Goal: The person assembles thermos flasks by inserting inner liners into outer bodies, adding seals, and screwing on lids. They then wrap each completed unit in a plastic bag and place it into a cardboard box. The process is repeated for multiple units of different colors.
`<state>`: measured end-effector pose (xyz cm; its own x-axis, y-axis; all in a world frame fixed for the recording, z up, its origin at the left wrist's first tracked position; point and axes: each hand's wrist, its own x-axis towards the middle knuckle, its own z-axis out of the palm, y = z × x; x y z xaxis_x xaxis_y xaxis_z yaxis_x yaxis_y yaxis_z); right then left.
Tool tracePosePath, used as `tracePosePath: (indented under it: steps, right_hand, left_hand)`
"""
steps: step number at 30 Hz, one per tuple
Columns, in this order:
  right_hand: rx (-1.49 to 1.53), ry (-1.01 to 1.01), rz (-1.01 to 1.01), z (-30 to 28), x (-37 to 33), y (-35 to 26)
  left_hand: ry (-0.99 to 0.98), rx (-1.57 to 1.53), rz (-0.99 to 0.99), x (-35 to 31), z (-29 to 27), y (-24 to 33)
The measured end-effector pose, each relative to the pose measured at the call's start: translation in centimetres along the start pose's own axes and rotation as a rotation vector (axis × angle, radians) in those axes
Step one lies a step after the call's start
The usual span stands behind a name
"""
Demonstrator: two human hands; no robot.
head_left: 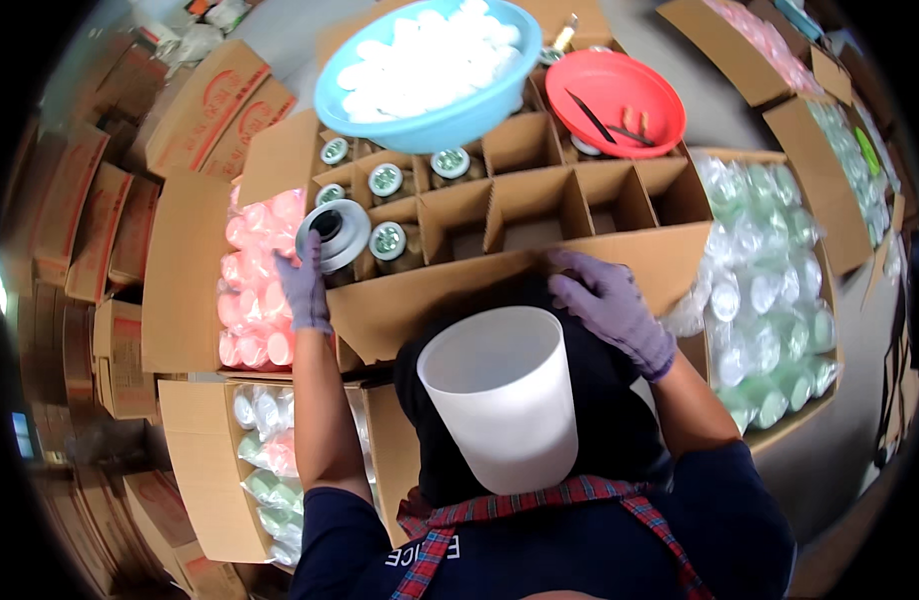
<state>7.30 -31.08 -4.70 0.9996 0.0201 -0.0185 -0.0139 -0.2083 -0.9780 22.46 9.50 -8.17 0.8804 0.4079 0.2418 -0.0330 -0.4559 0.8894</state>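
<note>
Divided cardboard carton (540,200) with contents. The carton lay open, its interior split by cardboard partitions into square cells; the near flap hung toward the person. The left hand (305,285), in a purple glove, held a round jar with a wide silver-white rim and dark centre (332,233) at the carton's near-left corner. Capped jars with green-and-silver tops (388,240) stood upright in the cells just beyond and beside it. The right hand (610,305), likewise gloved, pressed on the near flap's upper edge.

matt brown cardboard box (430,290), glossy blue plastic bowl (430,125), frosted white plastic cup (500,400), purple knit gloves.
</note>
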Motion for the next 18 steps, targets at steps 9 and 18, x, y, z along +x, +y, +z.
tracePosePath:
  steps: [9,18]
  right_hand:
    - [-0.012,-0.247,-0.095,-3.2,-13.9,-1.5]
    - [-0.142,-0.115,-0.495,2.1,-12.7,-5.1]
  left_hand:
    - [-0.808,-0.207,0.64,-17.8,-4.4,16.1]
    - [-0.049,-0.241,0.065,-21.1,-8.8,14.0]
